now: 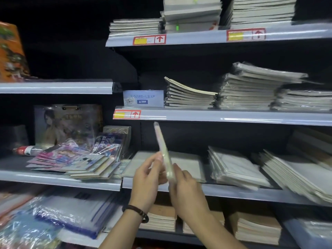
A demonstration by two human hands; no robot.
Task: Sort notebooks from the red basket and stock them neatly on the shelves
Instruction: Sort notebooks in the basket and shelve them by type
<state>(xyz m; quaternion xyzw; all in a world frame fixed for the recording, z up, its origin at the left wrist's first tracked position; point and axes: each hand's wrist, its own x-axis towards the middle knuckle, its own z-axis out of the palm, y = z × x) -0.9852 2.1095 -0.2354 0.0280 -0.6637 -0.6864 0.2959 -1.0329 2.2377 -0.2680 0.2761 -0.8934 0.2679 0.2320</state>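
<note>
in the lower centre of the frame both hands hold one thin notebook [162, 146] edge-on to the camera, its top leaning toward the upper left, its pale cover blurred. the left hand [148, 178] has its fingers curled against the notebook's left face, clamped on it, and a dark bracelet [136, 212] circles that wrist. the right hand [186, 189] grips the lower end from the right, fingers wrapped on it. the notebook hangs in the air in front of the third shelf [233, 192], touching no stack. behind it on that shelf lie flat grey pads [186, 164], and to the right are slanting stacks [233, 168] in clear wrap. above, the middle shelf [233, 118] carries pale stacks [188, 96] side by side across the centre and right. a small box [143, 98] marked a7pp sits at its left end, and a red-and-yellow price tag [126, 114] on its lip. the top shelf [197, 35] at the upper right holds grey stacks [192, 13]. at left centre the left shelf [53, 180] bears a spread of colourful booklets [71, 159] — and a bottle [27, 150] lying on its side behind them. along the bottom, brown stacks [255, 229] sit right of the arms and wrapped packs [71, 211] fill the lower left.
</note>
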